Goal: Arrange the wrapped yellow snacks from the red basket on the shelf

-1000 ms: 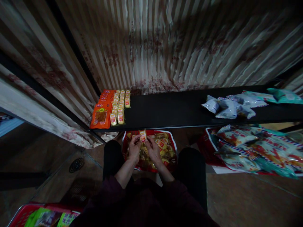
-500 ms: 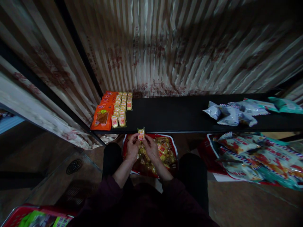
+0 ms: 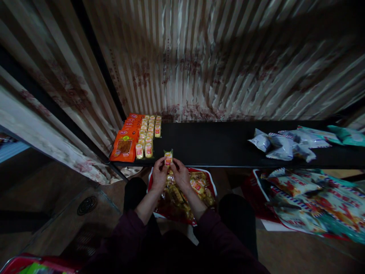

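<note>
Between the fingers of my left hand (image 3: 159,176) and my right hand (image 3: 181,176) is a small yellow snack pack (image 3: 168,157) in clear wrapping with a red and white label. Both hands are closed on its sides, holding it upright at the shelf's front edge. Below them stands a red basket (image 3: 214,182) with a white rim, filled with similar wrapped snack packs (image 3: 176,196). On the black shelf (image 3: 203,144), to the left, rows of matching yellow packs (image 3: 148,150) stand beside orange snack bags (image 3: 124,146).
Silvery snack bags (image 3: 281,146) and green bags (image 3: 346,135) lie on the shelf's right. Below them is another red basket (image 3: 252,190) heaped with larger bags (image 3: 327,196). A third red basket (image 3: 28,259) is at lower left. A striped curtain (image 3: 199,68) hangs behind the shelf.
Both hands have moved slightly up and forward with the snack pack, over the shelf's front edge. The view has shifted a little, so the shelf appears lower.
</note>
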